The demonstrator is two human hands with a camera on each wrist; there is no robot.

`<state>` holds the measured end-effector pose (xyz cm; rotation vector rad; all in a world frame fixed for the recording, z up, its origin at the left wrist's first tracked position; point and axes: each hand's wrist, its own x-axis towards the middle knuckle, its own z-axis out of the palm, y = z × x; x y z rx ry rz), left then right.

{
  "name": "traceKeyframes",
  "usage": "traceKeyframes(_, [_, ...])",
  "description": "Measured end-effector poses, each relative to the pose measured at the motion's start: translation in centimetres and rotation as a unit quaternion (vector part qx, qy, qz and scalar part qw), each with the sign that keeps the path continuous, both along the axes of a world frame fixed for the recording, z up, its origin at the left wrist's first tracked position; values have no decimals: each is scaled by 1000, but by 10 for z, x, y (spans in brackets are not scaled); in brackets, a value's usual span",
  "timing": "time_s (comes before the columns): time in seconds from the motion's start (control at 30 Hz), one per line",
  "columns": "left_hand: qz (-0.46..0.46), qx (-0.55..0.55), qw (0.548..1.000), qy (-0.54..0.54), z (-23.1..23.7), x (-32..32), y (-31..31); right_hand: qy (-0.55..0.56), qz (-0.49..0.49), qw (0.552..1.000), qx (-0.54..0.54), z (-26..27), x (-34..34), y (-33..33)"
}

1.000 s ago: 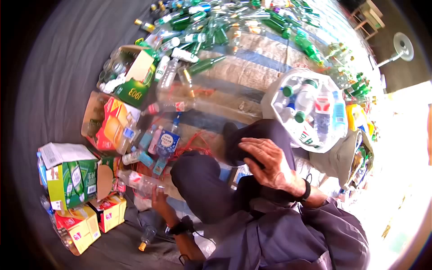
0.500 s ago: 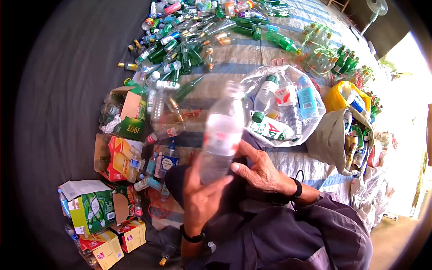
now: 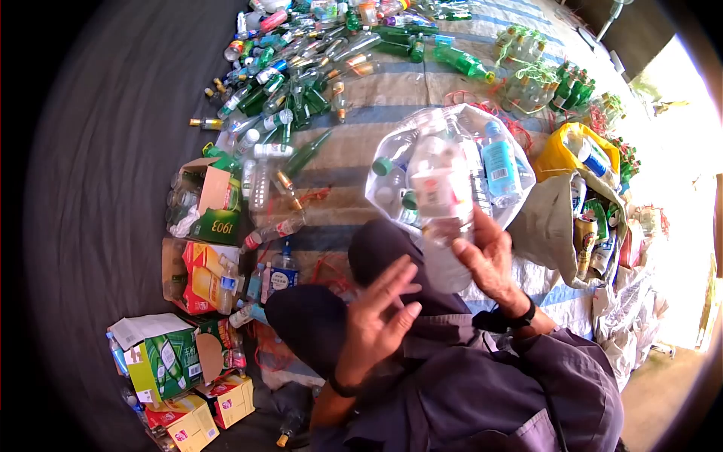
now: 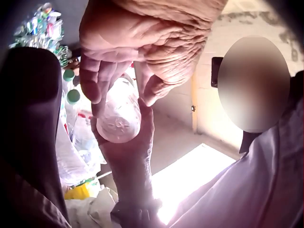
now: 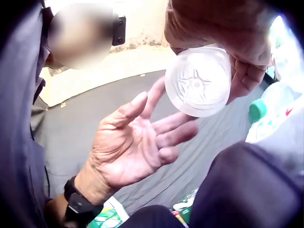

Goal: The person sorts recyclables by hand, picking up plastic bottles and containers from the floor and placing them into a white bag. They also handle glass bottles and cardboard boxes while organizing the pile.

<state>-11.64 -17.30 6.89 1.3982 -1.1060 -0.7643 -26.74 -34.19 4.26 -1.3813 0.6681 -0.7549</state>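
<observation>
My right hand (image 3: pixel 493 260) grips a clear plastic bottle (image 3: pixel 444 200) round its lower part. The bottle has a pale label with red print, and its top end overlaps the white bag (image 3: pixel 374 184) in the head view. Its ribbed base (image 5: pixel 197 85) faces the right wrist camera. Beside the bottle, my left hand (image 3: pixel 380 309) is held with spread, relaxed fingers, apart from it in the head view. Inside the bag lie several plastic bottles, among them one with a blue label (image 3: pixel 499 162) and one with a green cap (image 3: pixel 384 167).
Cartons of bottles, including a green box (image 3: pixel 169 358) and a red one (image 3: pixel 203 275), line the left. Many glass bottles (image 3: pixel 301 98) lie heaped ahead. To the right stand a grey sack (image 3: pixel 538 230) of cans and a yellow bag (image 3: pixel 553 154). A blurred face shows in both wrist views.
My left hand rose from the bottle at lower left, bringing it to the middle, and let go. My right hand left the knee, took hold of the bottle and moved it right toward the bag.
</observation>
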Motion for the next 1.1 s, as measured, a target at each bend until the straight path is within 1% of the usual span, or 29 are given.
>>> traceKeyframes(0.03, [30,38,996,76,0,2,-4,5,-51,998,-48,1,-4,-7])
traceKeyframes(0.07, [51,42,995,68,-11,7,-10,-9,-57,998,-17,10,-14,-14])
traceKeyframes(0.1, [80,88,986,115,-23,13,-16,-23,-63,998,14,24,-20,-20])
traceKeyframes(0.13, [112,89,981,133,-27,17,-26,3,-85,996,13,22,-29,-28])
traceKeyframes(0.17, [145,90,974,151,-30,22,-37,4,-79,997,-7,26,-34,-35])
traceKeyframes(0.23, [168,88,972,139,-41,32,-52,109,-69,989,-66,28,-45,-45])
traceKeyframes(0.3, [225,53,972,-35,-50,43,-65,123,-69,987,-81,30,-47,-45])
traceKeyframes(0.33, [230,11,963,-141,-51,53,-73,160,-38,979,-120,35,-50,-44])
traceKeyframes(0.37, [233,13,962,-141,-53,61,-79,195,-8,968,-159,37,-53,-44])
traceKeyframes(0.4, [232,50,960,-149,-56,68,-84,230,17,950,-212,29,-61,-47])
traceKeyframes(0.43, [230,86,957,-157,-59,74,-90,241,34,927,-286,31,-61,-46])
traceKeyframes(0.47, [214,91,966,-112,-61,78,-95,261,64,913,-309,38,-63,-46])
traceKeyframes(0.5, [215,91,966,-113,-66,83,-102,281,95,896,-330,44,-65,-47])
traceKeyframes(0.53, [203,100,968,-113,-74,87,-108,281,96,896,-329,44,-66,-46])
traceKeyframes(0.57, [191,108,969,-113,-83,91,-114,284,118,885,-351,44,-67,-45])
traceKeyframes(0.6, [165,105,979,-54,-81,94,-120,286,138,872,-373,44,-68,-45])
traceKeyframes(0.63, [166,104,979,-53,-79,90,-122,286,140,871,-374,45,-67,-45])
traceKeyframes(0.7, [146,106,982,49,-73,81,-127,276,179,869,-369,46,-60,-41])
traceKeyframes(0.73, [133,121,983,-16,-85,86,-127,270,173,871,-372,44,-57,-39])
traceKeyframes(0.83, [152,94,983,-45,-97,85,-131,278,178,873,-358,41,-52,-37])
traceKeyframes(0.87, [153,93,983,-44,-99,86,-130,300,197,883,-303,48,-51,-37])
traceKeyframes(0.9, [152,105,982,-40,-95,85,-131,301,198,882,-304,47,-50,-38])
traceKeyframes(0.97, [152,113,981,-33,-96,90,-135,268,154,905,-292,43,-50,-41])
traceKeyframes(1.0, [114,99,985,84,-97,95,-138,255,145,921,-255,52,-45,-42])
traceKeyframes(1.03, [73,83,974,199,-98,99,-141,249,138,932,-224,52,-44,-45])
traceKeyframes(1.07, [73,79,974,200,-99,102,-142,252,135,927,-241,49,-46,-50])
traceKeyframes(1.1, [56,95,973,203,-90,103,-143,254,131,923,-259,48,-47,-55])
